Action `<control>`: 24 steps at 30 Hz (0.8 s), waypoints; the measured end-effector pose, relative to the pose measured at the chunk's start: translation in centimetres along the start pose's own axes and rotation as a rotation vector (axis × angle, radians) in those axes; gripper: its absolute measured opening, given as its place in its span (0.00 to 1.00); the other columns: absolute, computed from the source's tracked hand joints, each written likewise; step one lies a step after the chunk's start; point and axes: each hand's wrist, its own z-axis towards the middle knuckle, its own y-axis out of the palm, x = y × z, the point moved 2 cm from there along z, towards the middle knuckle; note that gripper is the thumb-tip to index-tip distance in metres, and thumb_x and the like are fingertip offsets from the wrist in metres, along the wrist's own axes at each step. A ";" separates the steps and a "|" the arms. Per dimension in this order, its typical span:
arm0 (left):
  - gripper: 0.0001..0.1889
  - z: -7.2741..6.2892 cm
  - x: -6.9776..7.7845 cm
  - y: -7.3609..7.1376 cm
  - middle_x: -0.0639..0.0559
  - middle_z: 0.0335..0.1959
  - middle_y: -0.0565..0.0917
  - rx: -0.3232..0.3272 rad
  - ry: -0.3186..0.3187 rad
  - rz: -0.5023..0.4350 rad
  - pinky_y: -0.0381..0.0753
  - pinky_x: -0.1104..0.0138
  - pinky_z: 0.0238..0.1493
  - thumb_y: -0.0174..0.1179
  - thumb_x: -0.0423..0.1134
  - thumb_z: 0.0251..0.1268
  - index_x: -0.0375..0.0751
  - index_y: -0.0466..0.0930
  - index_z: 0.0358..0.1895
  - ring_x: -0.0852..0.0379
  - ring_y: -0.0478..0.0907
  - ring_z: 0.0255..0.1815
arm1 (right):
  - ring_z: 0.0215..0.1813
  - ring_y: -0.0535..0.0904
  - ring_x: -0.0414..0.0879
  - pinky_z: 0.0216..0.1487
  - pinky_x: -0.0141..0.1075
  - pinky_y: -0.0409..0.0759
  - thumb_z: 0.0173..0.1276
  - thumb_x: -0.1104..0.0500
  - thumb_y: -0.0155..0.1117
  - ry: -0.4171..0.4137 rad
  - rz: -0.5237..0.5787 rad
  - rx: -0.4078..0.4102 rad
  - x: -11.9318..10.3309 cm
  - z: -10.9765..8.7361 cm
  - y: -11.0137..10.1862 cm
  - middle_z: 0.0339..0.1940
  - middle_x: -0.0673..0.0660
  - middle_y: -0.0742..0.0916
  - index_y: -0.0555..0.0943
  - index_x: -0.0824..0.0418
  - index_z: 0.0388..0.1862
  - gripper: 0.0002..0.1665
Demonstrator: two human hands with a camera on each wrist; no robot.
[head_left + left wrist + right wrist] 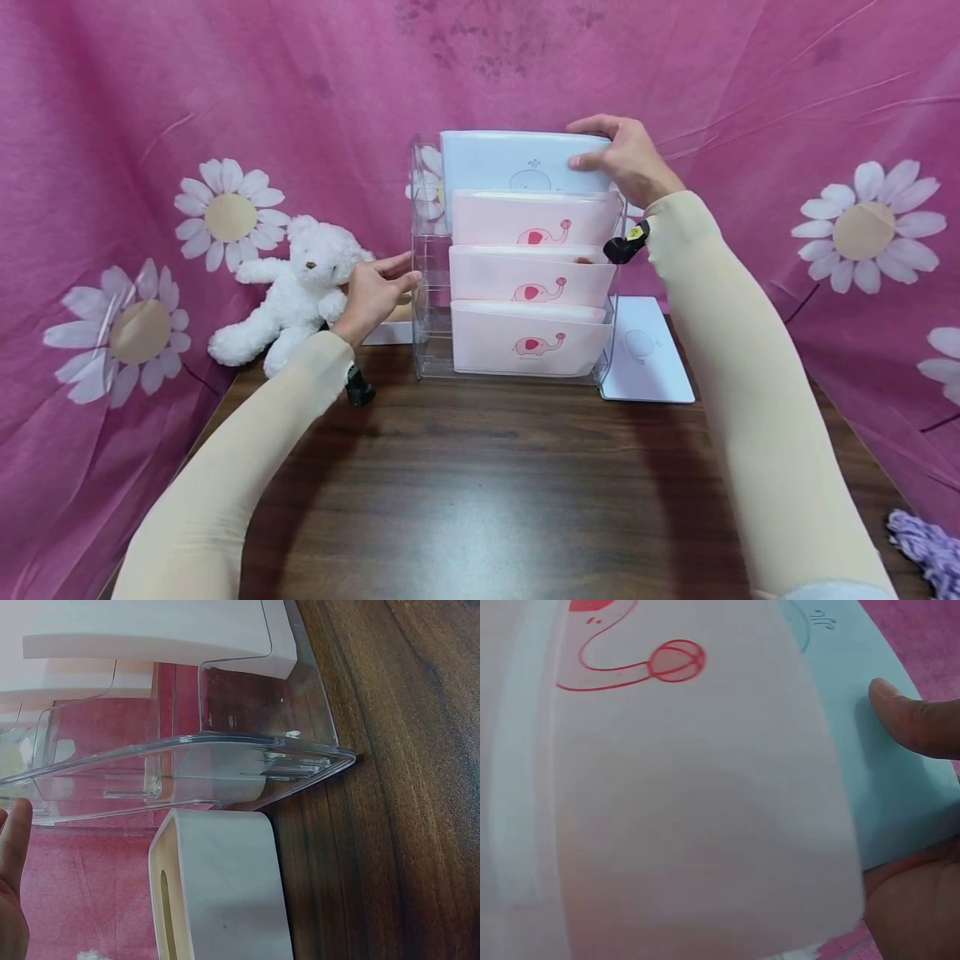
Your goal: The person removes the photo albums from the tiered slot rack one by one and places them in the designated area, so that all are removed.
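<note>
A clear tiered rack (432, 317) stands on the table with several pale pink notebooks (480, 346) in its tiers, each printed with a red elephant. In the top tier is a light blue notebook (487, 158) with a whale drawing. My right hand (630, 158) pinches its upper right corner, thumb on the front and fingers behind. In the right wrist view that thumb (915, 724) presses on the blue cover, partly behind a pink notebook. My left hand (375, 292) touches the rack's left side with its fingers extended; a single digit (15, 844) shows at the panel's outer face.
A white teddy bear (288, 283) sits at the left, beside a white box with a slotted wooden top (232, 885). Another light blue whale notebook (648, 358) lies right of the rack. A pink flowered curtain (315, 108) hangs behind; purple yarn (926, 542) is at the lower right.
</note>
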 end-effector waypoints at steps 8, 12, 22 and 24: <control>0.27 0.0 -0.1 -0.1 0.37 0.59 0.84 0.005 -0.005 0.008 0.90 0.71 0.46 0.69 0.37 0.66 0.37 0.76 0.67 0.46 0.87 0.54 | 0.49 0.83 0.43 0.54 0.32 0.84 0.63 0.66 0.75 0.041 -0.104 0.024 0.1 0.2 0.4 0.50 0.47 0.86 0.82 0.50 0.65 0.31; 0.27 0.0 -0.1 -0.1 0.36 0.59 0.84 0.012 -0.004 0.011 0.89 0.72 0.47 0.69 0.36 0.66 0.37 0.76 0.67 0.45 0.87 0.56 | 0.49 0.83 0.43 0.54 0.33 0.83 0.65 0.65 0.73 0.048 -0.122 0.030 0.2 0.3 0.6 0.50 0.47 0.86 0.82 0.50 0.64 0.28; 0.27 -0.1 -0.1 0.1 0.33 0.61 0.82 0.008 -0.009 -0.011 0.91 0.69 0.43 0.69 0.36 0.66 0.38 0.76 0.68 0.43 0.87 0.53 | 0.48 0.84 0.43 0.52 0.32 0.83 0.66 0.67 0.71 0.046 -0.108 0.072 0.4 0.3 0.7 0.48 0.47 0.87 0.83 0.50 0.62 0.26; 0.27 -0.1 -0.1 0.1 0.34 0.61 0.82 0.005 -0.012 -0.005 0.91 0.68 0.44 0.69 0.37 0.67 0.39 0.76 0.68 0.44 0.87 0.54 | 0.49 0.84 0.43 0.55 0.34 0.84 0.66 0.67 0.71 0.057 -0.099 0.083 0.3 0.2 0.6 0.50 0.48 0.87 0.83 0.50 0.63 0.27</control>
